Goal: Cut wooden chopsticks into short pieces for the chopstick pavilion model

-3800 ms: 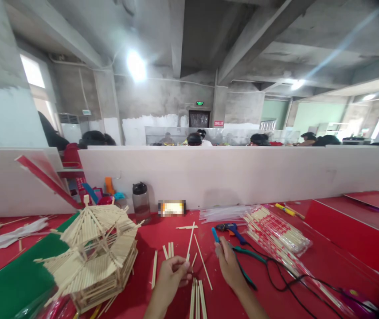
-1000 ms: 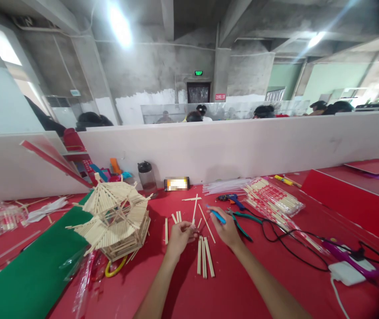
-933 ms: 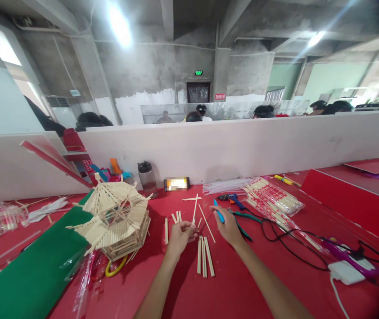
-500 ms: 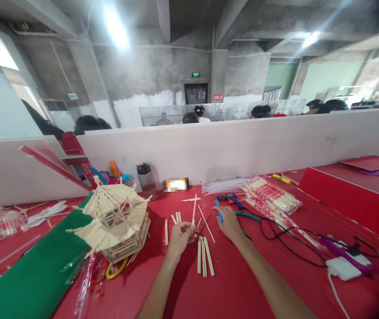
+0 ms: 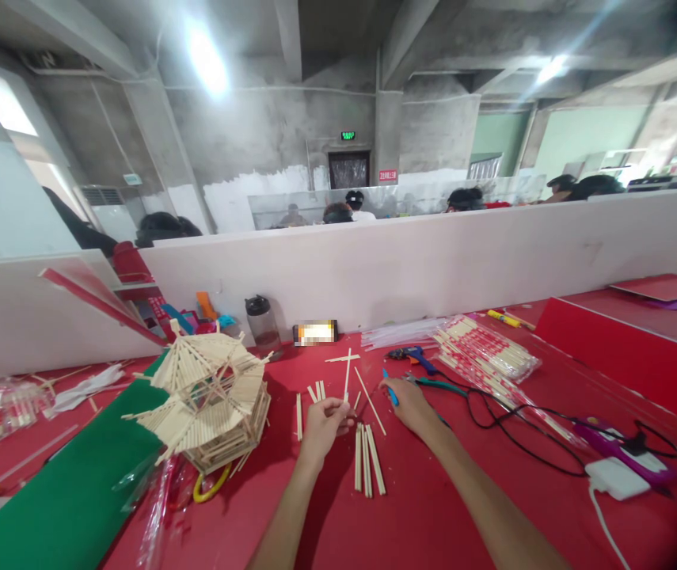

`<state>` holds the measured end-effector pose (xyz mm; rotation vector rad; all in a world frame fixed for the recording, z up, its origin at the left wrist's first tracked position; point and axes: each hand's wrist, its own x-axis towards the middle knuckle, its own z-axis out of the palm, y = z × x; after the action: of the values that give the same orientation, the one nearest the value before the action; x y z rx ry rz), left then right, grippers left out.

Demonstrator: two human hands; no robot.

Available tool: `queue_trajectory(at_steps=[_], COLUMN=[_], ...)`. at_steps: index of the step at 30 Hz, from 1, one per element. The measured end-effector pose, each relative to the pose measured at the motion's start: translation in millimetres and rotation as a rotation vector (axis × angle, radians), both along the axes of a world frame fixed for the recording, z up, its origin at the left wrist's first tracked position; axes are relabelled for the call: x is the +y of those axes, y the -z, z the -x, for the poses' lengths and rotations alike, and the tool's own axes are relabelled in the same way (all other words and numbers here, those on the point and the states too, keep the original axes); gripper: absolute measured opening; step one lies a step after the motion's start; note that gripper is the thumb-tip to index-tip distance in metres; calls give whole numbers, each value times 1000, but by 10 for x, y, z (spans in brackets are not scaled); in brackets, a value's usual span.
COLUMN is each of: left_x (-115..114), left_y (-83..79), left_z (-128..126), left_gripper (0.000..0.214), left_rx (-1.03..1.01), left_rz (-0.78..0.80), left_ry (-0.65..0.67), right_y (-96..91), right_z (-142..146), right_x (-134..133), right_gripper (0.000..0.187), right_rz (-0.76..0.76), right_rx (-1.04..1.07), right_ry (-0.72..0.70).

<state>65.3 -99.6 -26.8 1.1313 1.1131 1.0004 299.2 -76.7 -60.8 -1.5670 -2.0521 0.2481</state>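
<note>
My left hand (image 5: 325, 421) is closed in a pinch on a pale wooden stick (image 5: 348, 378), which points away from me. A slim blue pen-like tool (image 5: 391, 391) is in my right hand (image 5: 412, 405), its fingers curled around it; its exact kind is unclear. Below my left hand lie several wooden sticks (image 5: 367, 461) side by side. One thin stick (image 5: 370, 401) rests at a slant between the hands, and short sticks (image 5: 317, 391) lie just beyond my left hand. Partly under my right hand are green-handled pliers (image 5: 442, 385).
A pavilion-like stick model (image 5: 213, 396) stands at left, beside a green board (image 5: 58, 467). Behind are a dark-lidded bottle (image 5: 262, 323) and a white partition (image 5: 374, 269). To the right lie a blue glue gun (image 5: 412, 355), bagged chopsticks (image 5: 486, 348), black cable and a white plug (image 5: 620, 479).
My right hand has shifted slightly down, and the blue tool is tilted a little differently in it. The left hand still pinches the stick. The whole view has shifted slightly.
</note>
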Motion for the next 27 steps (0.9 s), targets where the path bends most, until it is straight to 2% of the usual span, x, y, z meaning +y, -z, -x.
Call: queue_trajectory(at_steps=[4, 7, 13, 18, 27], left_x=[7, 18, 21, -7, -40], left_y=[13, 29, 34, -3, 7], left_z=[7, 6, -21, -46, -85], left_gripper=[40, 39, 40, 43, 48], left_rx=[-4, -7, 1, -5, -29], left_rz=[-1, -12, -9, -10, 6], left_ry=[1, 8, 2, 23, 53], right_y=[-8, -100, -299, -275, -246], right_z=[0, 60, 359, 653, 902], right_x=[-10, -71, -209, -250, -306], right_gripper=[44, 37, 19, 26, 31], right_rz=[-32, -85, -50, -22, -57], right_rx=[51, 178, 833, 1232, 1487], right_ry=[0, -13, -96, -18, 42])
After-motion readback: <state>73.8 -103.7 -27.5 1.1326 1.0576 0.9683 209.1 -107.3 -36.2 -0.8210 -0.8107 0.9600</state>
